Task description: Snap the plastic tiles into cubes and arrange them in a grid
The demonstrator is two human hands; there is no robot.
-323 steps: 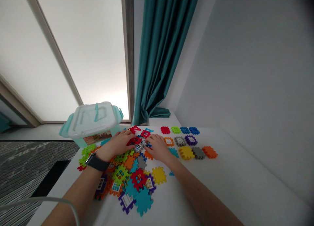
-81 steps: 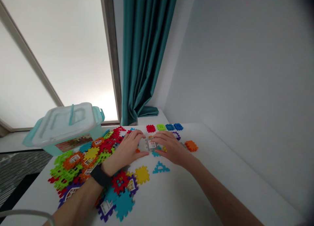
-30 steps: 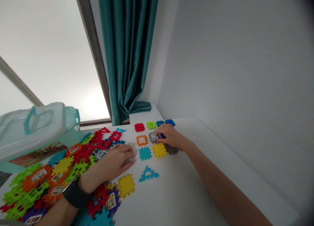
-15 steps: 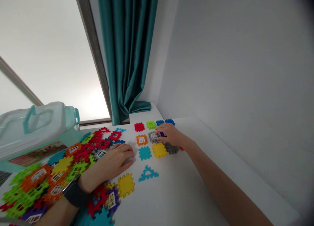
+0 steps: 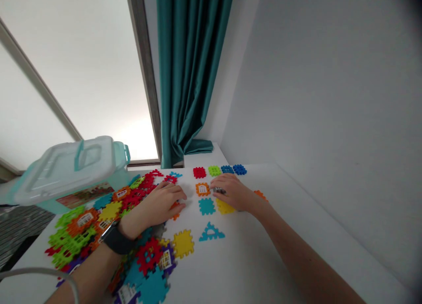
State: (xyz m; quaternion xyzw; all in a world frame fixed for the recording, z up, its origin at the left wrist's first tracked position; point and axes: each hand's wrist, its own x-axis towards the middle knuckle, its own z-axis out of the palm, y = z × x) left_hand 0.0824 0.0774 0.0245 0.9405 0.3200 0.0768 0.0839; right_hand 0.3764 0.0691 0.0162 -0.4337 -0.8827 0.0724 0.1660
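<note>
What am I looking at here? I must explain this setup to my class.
There is no machine: these are one person's bare hands, and a head-worn camera takes every picture, looking forward and down. On the white table lies a heap of toothed plastic tiles, with a lidded storage box behind it. To the heap's right, separate tiles lie in rows, including a red tile and a turquoise square tile; a turquoise triangular tile lies nearer. The left hand is at the heap's edge, an orange piece showing beside it. The right hand partly covers a grey piece; whether gripped or only touched, I cannot tell.
</note>
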